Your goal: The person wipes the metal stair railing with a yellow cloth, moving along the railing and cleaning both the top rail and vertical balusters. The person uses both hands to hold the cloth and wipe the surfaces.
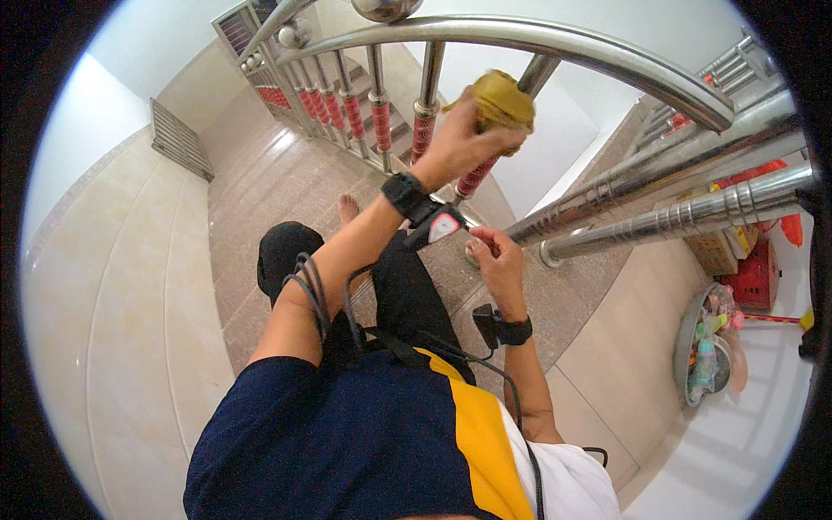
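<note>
My left hand [478, 127] holds a yellow cloth [500, 104] against a stainless-steel baluster [538, 75], just below the curved handrail [494, 29]. The cloth and fingers are slightly blurred. Below the cloth, a red patterned sleeve [478, 175] covers part of the baluster. My right hand [500, 260] is lower down, its fingers curled, near the black device [439, 227] strapped at my left wrist. Whether the right fingers grip anything is hidden.
Thick steel posts [682, 221] cross on the right. Beyond them, a grey basin [684, 370] with bottles stands near a red box [754, 276]. Stairs [364, 91] lie behind the balusters. A metal gate [182, 140] is at left. Black cables [513, 383] run along my arms.
</note>
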The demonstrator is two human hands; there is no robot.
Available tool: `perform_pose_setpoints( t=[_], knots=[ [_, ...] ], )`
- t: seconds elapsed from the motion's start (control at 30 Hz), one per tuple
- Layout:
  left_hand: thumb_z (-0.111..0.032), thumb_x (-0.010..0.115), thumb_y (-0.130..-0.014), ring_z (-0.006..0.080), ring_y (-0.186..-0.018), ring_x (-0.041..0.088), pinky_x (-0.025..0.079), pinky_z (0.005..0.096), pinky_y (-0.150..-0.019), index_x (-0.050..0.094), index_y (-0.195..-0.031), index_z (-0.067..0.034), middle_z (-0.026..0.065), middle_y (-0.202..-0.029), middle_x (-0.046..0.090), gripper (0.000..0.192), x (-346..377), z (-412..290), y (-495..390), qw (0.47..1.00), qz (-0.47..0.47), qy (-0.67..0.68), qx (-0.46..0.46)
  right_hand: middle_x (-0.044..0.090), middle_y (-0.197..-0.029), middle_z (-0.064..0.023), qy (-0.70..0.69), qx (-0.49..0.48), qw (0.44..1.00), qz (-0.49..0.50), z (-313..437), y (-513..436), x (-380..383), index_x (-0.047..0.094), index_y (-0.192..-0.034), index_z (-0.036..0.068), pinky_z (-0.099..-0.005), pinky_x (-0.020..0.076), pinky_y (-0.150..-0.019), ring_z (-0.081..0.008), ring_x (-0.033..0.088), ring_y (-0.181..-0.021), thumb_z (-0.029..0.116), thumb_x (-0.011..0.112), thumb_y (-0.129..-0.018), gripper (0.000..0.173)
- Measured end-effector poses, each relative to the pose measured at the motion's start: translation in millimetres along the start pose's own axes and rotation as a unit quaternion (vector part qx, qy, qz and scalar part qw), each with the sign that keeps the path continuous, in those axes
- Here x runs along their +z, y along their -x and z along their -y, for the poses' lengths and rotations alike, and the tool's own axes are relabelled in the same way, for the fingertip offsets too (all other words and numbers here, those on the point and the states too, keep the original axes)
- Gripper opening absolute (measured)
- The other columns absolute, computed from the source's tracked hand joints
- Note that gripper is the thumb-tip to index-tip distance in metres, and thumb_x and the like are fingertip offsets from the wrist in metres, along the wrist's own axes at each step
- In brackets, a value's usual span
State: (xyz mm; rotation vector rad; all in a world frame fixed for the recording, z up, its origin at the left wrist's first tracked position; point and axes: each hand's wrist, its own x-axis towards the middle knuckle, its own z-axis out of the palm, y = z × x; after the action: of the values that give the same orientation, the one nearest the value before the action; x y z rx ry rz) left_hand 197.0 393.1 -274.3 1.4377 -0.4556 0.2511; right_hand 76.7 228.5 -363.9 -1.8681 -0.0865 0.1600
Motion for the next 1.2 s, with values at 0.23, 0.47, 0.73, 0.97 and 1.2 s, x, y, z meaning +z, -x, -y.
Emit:
perform_pose_setpoints(
  t=[0.23, 0.47, 0.73, 0.97, 1.2],
  knots=[
    [-0.026, 0.074, -0.075, 0.0134, -0.074, 0.062, 0.052, 0.0289, -0.066, 0.056, -0.101, -0.005, 0.0048, -0.085, 0.063, 0.038, 9, 6, -6, 0.995, -0.047, -0.073, 0.053, 0.062, -0.081, -0.0006, -0.059, -0.037, 0.997, -0.019, 14, 0, 3, 0.063, -0.100, 0.001, -0.0228, 0.0445, -0.065, -0.0076, 0.054, -0.070, 0.010, 0.058, -0.085, 0.018],
    [-0.025, 0.076, -0.074, 0.0167, -0.081, 0.062, 0.051, 0.0291, -0.071, 0.056, -0.098, -0.004, 0.0064, -0.091, 0.064, 0.038, 9, 3, 5, 0.976, -0.071, -0.196, 0.059, 0.063, -0.088, -0.0045, -0.076, -0.098, 0.992, 0.024, 26, 5, -12, 0.060, -0.105, -0.001, -0.0231, 0.0494, -0.071, -0.0105, 0.059, -0.076, 0.017, 0.060, -0.089, 0.024],
    [-0.026, 0.075, -0.076, 0.0166, -0.088, 0.062, 0.050, 0.0304, -0.079, 0.059, -0.106, -0.003, 0.0062, -0.097, 0.065, 0.041, -1, 24, 34, 0.963, -0.093, -0.246, 0.049, 0.064, -0.085, -0.0061, -0.120, -0.133, 0.977, -0.116, 59, 27, -75, 0.064, -0.099, 0.002, -0.0257, 0.0484, -0.069, -0.0135, 0.060, -0.077, 0.013, 0.061, -0.086, 0.017],
    [-0.019, 0.068, -0.083, 0.0155, -0.087, 0.062, 0.051, 0.0314, -0.076, 0.061, -0.105, -0.003, 0.0041, -0.097, 0.065, 0.028, -59, 44, 75, 0.968, -0.183, -0.015, -0.174, 0.054, -0.116, -0.0112, -0.139, -0.248, 0.919, -0.274, 67, 15, -120, 0.047, -0.124, 0.000, -0.0302, 0.0455, -0.085, -0.0170, 0.054, -0.097, 0.018, 0.067, -0.084, 0.048],
    [-0.016, 0.061, -0.088, 0.0161, -0.099, 0.057, 0.048, 0.0330, -0.085, 0.055, -0.114, -0.007, 0.0038, -0.107, 0.061, 0.028, -86, 53, 75, 0.941, -0.227, 0.085, -0.236, 0.045, -0.130, -0.0131, -0.042, -0.365, 0.897, -0.247, 103, -32, -122, 0.029, -0.138, 0.004, -0.0369, 0.0390, -0.094, -0.0242, 0.045, -0.118, 0.064, 0.048, -0.085, 0.082]
  ],
)
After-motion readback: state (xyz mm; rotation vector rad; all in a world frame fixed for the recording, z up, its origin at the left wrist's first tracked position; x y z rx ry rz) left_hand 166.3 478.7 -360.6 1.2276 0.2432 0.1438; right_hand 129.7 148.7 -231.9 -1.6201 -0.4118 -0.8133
